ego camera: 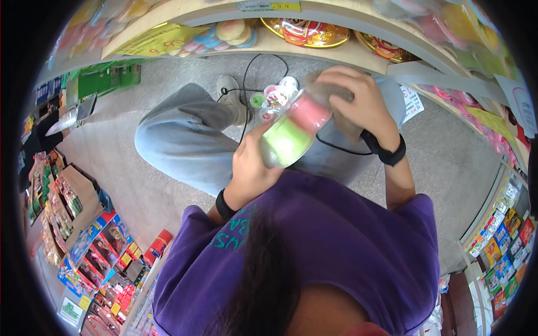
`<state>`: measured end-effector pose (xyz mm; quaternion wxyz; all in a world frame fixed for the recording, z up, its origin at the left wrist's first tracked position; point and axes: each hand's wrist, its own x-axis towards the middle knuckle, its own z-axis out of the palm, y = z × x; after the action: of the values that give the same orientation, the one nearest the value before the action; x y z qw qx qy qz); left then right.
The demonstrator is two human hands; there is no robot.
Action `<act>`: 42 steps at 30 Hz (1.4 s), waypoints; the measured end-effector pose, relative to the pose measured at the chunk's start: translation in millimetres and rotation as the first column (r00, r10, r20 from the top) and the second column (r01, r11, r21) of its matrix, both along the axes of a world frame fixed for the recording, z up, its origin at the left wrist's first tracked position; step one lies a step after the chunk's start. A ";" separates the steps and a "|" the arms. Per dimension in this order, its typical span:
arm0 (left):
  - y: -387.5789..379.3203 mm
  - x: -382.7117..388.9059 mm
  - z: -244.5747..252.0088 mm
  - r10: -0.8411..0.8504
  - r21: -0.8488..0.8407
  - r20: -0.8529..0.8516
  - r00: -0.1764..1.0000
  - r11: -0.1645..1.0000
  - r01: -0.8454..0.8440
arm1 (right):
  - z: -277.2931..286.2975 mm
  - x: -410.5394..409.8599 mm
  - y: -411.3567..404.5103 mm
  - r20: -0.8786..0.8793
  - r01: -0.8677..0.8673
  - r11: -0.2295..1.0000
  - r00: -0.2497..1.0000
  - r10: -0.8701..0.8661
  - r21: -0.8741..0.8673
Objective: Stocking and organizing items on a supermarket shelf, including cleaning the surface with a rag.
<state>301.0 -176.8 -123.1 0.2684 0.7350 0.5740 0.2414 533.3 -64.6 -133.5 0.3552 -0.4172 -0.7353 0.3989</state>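
Note:
My left hand (254, 161) grips a clear plastic pack from its near end. Inside the pack are a lime-green cup-shaped section (288, 140) and a pink one (310, 112), end to end. A grey-brown cloth (344, 124) is bunched in my right hand (357, 94), against or close beside the pink end; motion blur hides the exact contact. Beyond the pack, small round lidded items (277, 95) in clear plastic, one of them green, show in front of the floor. Whether they are joined to the pack I cannot tell.
A shelf (361, 59) with gold ornaments (311, 31) and round pastel items (231, 33) curves ahead. My bent leg in jeans (185, 134) and a black cable (245, 96) lie below my hands. Display racks (94, 256) stand left, hanging packets (504, 248) right. Another person's arm (50, 138) shows far left.

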 end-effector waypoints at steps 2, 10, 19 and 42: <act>-3.4 0.3 1.5 -0.007 -0.025 0.015 1.000 1.000 0.007 | -12.6 0.4 9.0 0.126 0.131 0.990 0.984 -0.123 -0.059; -7.0 -1.2 -9.4 0.038 -0.115 -0.006 0.999 0.993 -0.038 | 15.6 -36.4 -59.4 -0.054 -0.170 0.972 0.982 0.180 0.160; 5.2 -5.0 3.3 0.270 -0.241 0.239 0.933 0.947 -0.212 | 15.6 10.2 -36.1 -0.277 0.381 0.908 0.904 -0.326 0.174; 28.2 -6.3 -20.4 0.498 -0.714 0.646 0.578 0.661 0.230 | -51.9 -41.6 -85.1 -0.492 -0.225 0.438 0.438 -0.752 -0.870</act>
<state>294.8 -148.5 -143.5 0.7473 0.3160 0.4928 0.3144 491.7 -149.7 -185.3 0.4780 -0.4067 -0.0540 0.7767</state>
